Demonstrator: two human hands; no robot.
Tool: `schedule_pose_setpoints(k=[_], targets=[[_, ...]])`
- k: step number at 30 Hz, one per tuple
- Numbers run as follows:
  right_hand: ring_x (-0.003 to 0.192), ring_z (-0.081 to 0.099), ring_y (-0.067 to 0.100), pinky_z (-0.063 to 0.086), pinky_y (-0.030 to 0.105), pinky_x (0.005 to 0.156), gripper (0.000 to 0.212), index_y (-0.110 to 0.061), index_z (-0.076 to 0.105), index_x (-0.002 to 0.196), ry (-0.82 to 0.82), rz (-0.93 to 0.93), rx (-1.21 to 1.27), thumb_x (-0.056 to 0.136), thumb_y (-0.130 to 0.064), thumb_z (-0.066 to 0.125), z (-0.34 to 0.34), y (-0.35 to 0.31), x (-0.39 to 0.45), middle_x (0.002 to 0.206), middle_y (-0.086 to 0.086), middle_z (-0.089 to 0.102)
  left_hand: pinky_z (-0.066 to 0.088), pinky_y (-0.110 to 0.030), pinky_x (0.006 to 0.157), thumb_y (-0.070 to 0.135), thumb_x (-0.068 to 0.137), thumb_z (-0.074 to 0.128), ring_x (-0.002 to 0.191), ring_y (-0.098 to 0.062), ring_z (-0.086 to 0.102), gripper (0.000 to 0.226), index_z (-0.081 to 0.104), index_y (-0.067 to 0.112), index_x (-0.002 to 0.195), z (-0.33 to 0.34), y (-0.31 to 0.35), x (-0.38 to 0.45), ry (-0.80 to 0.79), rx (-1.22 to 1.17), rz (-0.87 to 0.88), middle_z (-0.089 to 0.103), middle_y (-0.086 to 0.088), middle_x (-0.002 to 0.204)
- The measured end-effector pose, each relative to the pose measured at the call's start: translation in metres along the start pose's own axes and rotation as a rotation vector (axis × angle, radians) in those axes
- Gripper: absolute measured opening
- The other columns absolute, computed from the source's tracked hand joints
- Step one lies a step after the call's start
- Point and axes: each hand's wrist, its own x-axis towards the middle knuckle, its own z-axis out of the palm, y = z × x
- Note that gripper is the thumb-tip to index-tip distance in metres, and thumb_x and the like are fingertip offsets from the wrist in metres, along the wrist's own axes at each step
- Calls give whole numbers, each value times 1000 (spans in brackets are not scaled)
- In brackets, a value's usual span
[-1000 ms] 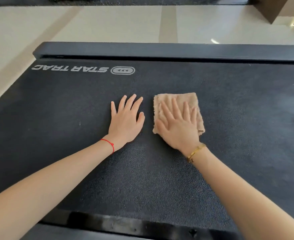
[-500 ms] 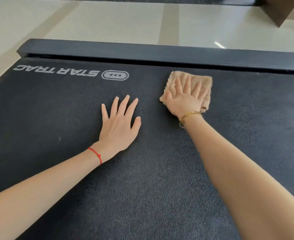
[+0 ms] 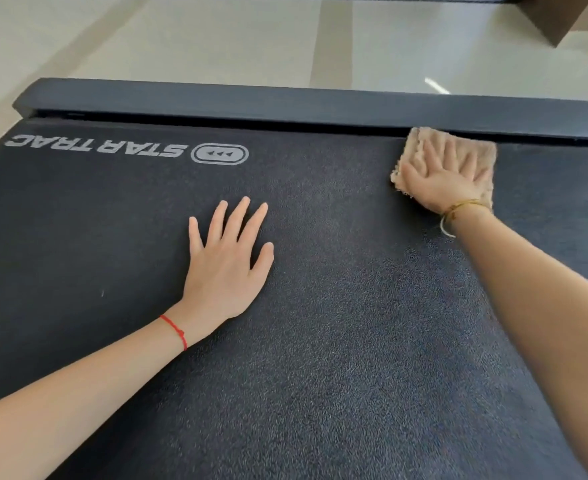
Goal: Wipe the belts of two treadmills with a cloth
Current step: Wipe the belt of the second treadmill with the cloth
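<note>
At far right of the belt (image 3: 320, 341), against the side rail (image 3: 285, 98): right hand (image 3: 441, 178) flat on the tan cloth (image 3: 420, 140), fingers spread and straight, pressing it down. Left hand (image 3: 226, 261) lies mid-belt, palm down, fingers spread, holding nothing. STAR TRAC logo (image 3: 95, 148) printed far left.

Bright daylight glares off the floor (image 3: 434, 85); the right hand (image 3: 448, 180) looks slightly motion-blurred, edges bowed.
</note>
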Motion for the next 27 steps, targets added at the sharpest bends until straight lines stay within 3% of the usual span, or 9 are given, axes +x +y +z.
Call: schedule_pose_setpoints(k=[3,9,11,17,23,27], targets=[[148,-15,40,-13,59,117,69,-38,-3,156,21,-44,0,95,-61,19,8,-25,-14,164,-2,-13,3,-61,119,52,96,17,153,-22,1,64,9,35,157,-1,1,1,8,-14,-2,8,7,165],[150,-14,33,-13,53,119,64,-43,0,155,21,-420,-33,97,-63,19,48,-82,-93,164,-10,-12,4,-61,119,52,97,22,152,-22,5,62,15,36,156,-2,-2,0,23,-31,-3,13,8,164],[151,-13,30,-12,51,120,63,-46,0,154,15,-412,-37,97,-64,19,43,-58,-98,164,-11,-11,3,-60,120,54,96,21,152,-21,6,62,16,37,156,-3,-2,1,21,-44,-3,14,8,164],[150,-17,31,-14,52,119,63,-43,-2,155,-9,-126,41,98,-59,21,27,12,-124,164,-8,-14,2,-61,119,49,99,28,152,-24,7,58,21,35,155,-4,2,0,29,-76,-14,17,6,164],[149,-18,31,-15,50,119,62,-44,-6,154,51,-364,7,99,-61,18,57,-18,-228,162,-11,-17,4,-61,119,47,101,30,152,-26,9,57,22,31,156,-5,6,-4,34,-71,-27,18,1,164],[150,-19,24,-16,44,120,62,-48,-5,152,40,-410,-28,97,-63,17,58,14,-258,162,-16,-15,4,-60,120,45,103,30,151,-28,10,56,24,28,156,-11,6,-8,19,-77,-18,19,-2,164]])
